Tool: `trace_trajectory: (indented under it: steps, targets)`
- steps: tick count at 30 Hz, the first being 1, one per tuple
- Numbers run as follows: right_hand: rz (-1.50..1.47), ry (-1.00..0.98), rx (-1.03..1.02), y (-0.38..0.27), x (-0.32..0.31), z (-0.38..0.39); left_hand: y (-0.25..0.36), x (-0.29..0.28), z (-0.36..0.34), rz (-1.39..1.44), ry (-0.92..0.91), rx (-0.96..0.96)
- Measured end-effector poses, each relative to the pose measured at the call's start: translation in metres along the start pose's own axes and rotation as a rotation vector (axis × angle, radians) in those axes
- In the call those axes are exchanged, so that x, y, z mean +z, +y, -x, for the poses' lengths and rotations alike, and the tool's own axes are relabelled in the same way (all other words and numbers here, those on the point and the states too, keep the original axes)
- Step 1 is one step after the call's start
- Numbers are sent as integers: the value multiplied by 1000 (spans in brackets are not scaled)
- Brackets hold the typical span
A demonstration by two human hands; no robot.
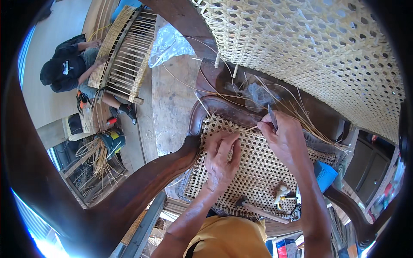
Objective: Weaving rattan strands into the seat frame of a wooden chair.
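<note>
Below me lies a chair seat of woven cane (254, 165), framed by dark carved wood (223, 107). My left hand (221, 159) rests on the weave near the frame's far left corner, fingers bent and apart, fingertips touching the cane. My right hand (284, 135) is closed around a small knife (272, 117), whose blade points up and away from the fist. A short pale cane strip (251, 128) runs between my two hands, ending by my right thumb and fingertips. Whether the left fingertips touch it, I cannot tell.
A hammer (264, 213) and small tools lie on the near seat, beside a blue cup (325, 174). Curved wooden arms flank the seat; a cane back panel (309, 56) rises beyond. Loose strands (309, 122) stick out. At far left, a person (64, 69) works at a slatted frame (124, 51).
</note>
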State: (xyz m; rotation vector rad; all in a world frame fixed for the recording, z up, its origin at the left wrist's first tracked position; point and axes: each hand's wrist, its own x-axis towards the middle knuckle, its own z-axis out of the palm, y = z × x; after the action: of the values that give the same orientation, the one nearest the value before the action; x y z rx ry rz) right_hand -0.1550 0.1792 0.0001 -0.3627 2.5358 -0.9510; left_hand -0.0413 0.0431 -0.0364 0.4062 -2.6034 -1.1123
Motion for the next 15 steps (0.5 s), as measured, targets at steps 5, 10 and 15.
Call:
trace_trajectory:
  steps: [5, 10, 15]
  targets:
    - [-102, -32, -5, 0, 0, -1, -4, 9, 11, 36, 29, -25]
    - [-28, -50, -8, -2, 0, -3, -4, 12, 14, 116, 50, -62]
    - [34, -38, 15, 0, 5, -2, -4, 13, 15, 83, 78, -47]
